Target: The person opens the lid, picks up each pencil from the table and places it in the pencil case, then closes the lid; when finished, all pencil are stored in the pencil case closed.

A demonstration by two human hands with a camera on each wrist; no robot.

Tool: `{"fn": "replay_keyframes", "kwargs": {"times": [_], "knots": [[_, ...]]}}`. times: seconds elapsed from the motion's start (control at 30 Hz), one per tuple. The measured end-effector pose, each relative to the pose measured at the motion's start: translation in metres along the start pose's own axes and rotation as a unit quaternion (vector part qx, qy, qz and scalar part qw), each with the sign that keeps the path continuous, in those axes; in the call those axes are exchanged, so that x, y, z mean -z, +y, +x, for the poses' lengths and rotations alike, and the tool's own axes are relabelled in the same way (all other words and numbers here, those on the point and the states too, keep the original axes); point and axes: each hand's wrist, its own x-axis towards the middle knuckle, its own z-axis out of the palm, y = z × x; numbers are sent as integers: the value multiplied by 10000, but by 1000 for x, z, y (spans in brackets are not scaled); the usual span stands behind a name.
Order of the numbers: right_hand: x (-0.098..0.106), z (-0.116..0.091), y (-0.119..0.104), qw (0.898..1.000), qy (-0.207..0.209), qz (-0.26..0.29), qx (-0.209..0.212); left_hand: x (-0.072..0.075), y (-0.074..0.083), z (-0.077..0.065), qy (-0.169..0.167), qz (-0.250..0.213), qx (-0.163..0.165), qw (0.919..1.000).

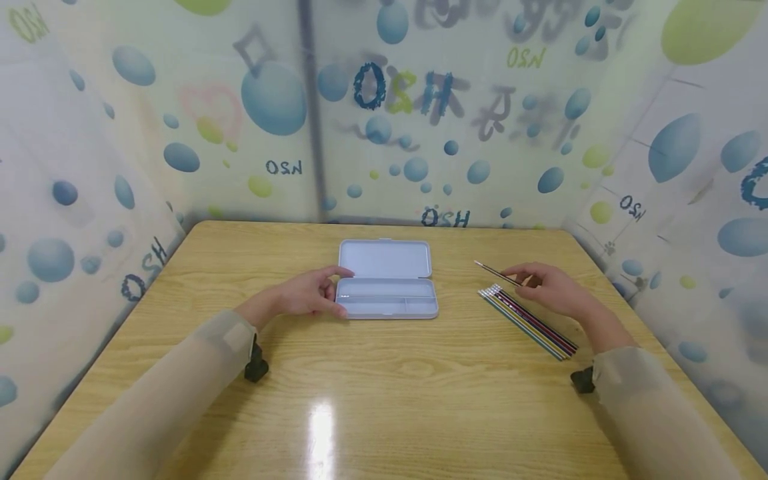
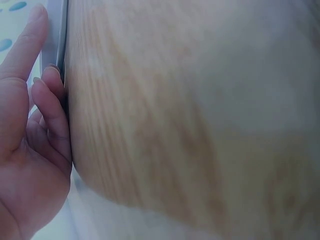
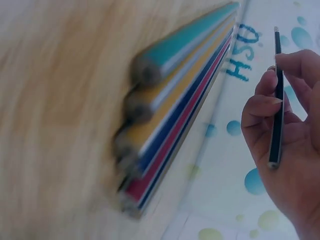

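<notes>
On my feed the right hand (image 1: 552, 288) pinches a dark pencil (image 1: 497, 273) between thumb and fingers, at about three o'clock from the open pencil case (image 1: 387, 288), its metal-banded end aimed near ten. A row of striped pencils (image 1: 529, 323) lies on the bench (image 1: 384, 373) at about four o'clock from the case. The left hand (image 1: 307, 292) holds the case's nine o'clock end, thumb and index finger at its corners, other fingers curled. I judge the pencil light and stiff, its painted sides a little slick, so a gentle pinch around the middle should balance it without rolling. The case looks like thin, hard plastic, light enough to slide if bumped; I'd brace it by that end wall, fingers clear of the hinge at twelve.
</notes>
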Motion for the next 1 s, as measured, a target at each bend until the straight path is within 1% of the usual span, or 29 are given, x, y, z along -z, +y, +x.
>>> {"fn": "replay_keyframes", "kwargs": {"times": [0.13, 0.3, 0.5, 0.73, 1.0], "knots": [[-5, 6, -11, 9999, -59, -11, 139, 0, 1, 0, 6, 10, 12, 10000], [-12, 13, -26, 9992, 0, -105, 389, 0, 0, 0, 8, 17, 15, 10000], [-21, 24, -41, 9991, -55, -142, 405, -1, -1, 1, 16, 67, 32, 10000], [-34, 39, -55, 9986, -195, 32, 499, -1, -1, 1, 30, 65, 85, 9999], [-48, 56, -73, 9974, -300, 98, 653, 0, 1, 0, 34, 87, 131, 9999]]}}
